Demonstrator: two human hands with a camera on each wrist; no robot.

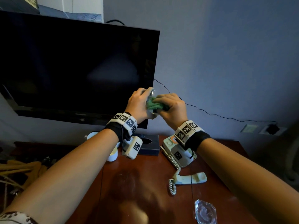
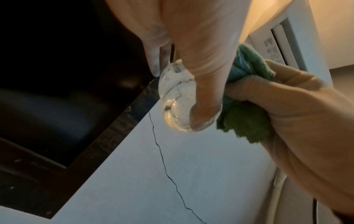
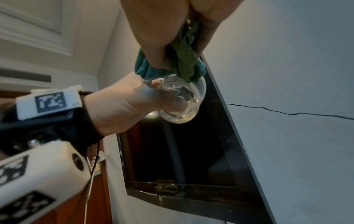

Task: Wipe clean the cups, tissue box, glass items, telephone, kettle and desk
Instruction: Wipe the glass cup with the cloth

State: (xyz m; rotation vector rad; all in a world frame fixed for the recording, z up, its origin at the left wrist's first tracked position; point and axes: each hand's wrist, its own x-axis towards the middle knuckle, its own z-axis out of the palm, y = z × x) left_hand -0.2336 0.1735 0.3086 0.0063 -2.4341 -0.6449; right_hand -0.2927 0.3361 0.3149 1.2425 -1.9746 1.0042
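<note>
My left hand (image 1: 140, 102) grips a small clear drinking glass (image 2: 177, 103) held up in front of the television, thumb and fingers curled round its wall. My right hand (image 1: 170, 105) clutches a bunched green cloth (image 1: 154, 105) and pushes it into the glass mouth (image 3: 182, 91). Below on the brown desk (image 1: 142, 183) lie a pale telephone base (image 1: 174, 151), its handset (image 1: 190, 178) off the cradle on a coiled cord, a dark tissue box (image 1: 149, 145), a white cup (image 1: 113, 155) partly behind my left forearm, and a clear glass tray (image 1: 205, 212).
A black wall-mounted television (image 1: 77, 67) hangs right behind my hands. A thin black cable (image 1: 202, 110) runs along the wall to sockets (image 1: 271, 129) at the right. Yellowish clutter (image 1: 21, 168) lies left of the desk.
</note>
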